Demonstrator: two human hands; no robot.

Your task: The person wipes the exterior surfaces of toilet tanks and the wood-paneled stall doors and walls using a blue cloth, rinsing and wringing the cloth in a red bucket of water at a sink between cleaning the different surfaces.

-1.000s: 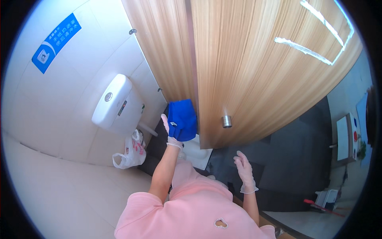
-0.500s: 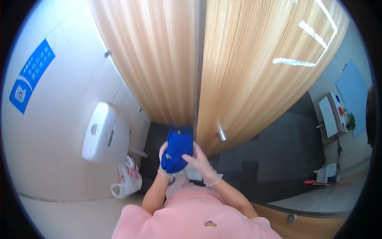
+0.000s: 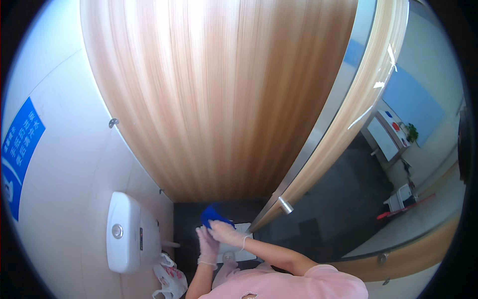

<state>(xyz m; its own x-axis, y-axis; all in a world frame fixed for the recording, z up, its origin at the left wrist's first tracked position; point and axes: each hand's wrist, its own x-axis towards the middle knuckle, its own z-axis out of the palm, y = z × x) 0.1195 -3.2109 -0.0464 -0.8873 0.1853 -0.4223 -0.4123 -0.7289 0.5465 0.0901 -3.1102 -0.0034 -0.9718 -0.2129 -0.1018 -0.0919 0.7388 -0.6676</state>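
Observation:
A bunched blue cloth (image 3: 211, 216) hangs in front of me, low over the dark floor. My right hand (image 3: 224, 233), in a thin clear glove, reaches across from the right with its fingers closed on it. Just below and to the left is my left hand (image 3: 208, 245), gloved as well. Its fingers look stretched upward, with their tips close to the cloth's lower edge; whether they touch it is unclear. Beneath the hands, a white floor-level fixture (image 3: 241, 251) is partly covered by my arms.
A white cistern (image 3: 123, 231) is on the left wall above a plastic bag (image 3: 169, 280). Ahead stands a wood-grain partition (image 3: 209, 109). To the right an open door (image 3: 328, 139) with a metal handle (image 3: 286, 205) borders dark floor (image 3: 343, 184). A blue sign (image 3: 24, 149) hangs left.
The view has swung right, and the partition fills more of it. The cloth was spread between both hands; now it is bunched, with my right hand over it and my left lower.

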